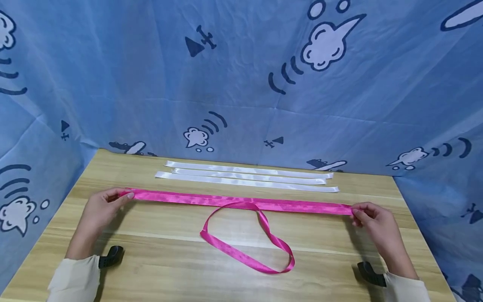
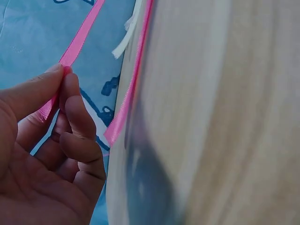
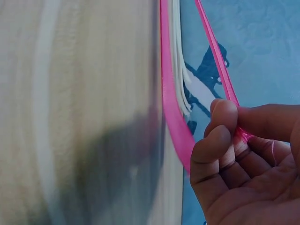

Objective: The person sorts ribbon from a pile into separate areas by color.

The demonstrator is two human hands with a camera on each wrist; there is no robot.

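A pink satin ribbon [image 1: 181,198] is stretched nearly straight across the table between my two hands. My left hand [image 1: 101,209] pinches one end between thumb and forefinger; in the left wrist view a short tail of the held ribbon [image 2: 77,44] hangs past the fingers. My right hand [image 1: 375,222] pinches the other end. Both wrist views show the held ribbon raised, with another pink ribbon [image 3: 169,89] lying along the table below it. A curled pink ribbon [image 1: 245,258] forms a loose loop at the middle; whether it is a separate piece I cannot tell.
Three white ribbons [image 1: 245,178] lie roughly parallel near the back edge of the wooden table [image 1: 170,272]. A blue patterned cloth [image 1: 241,84] hangs behind and at both sides. Black devices [image 1: 112,256] sit at both wrists.
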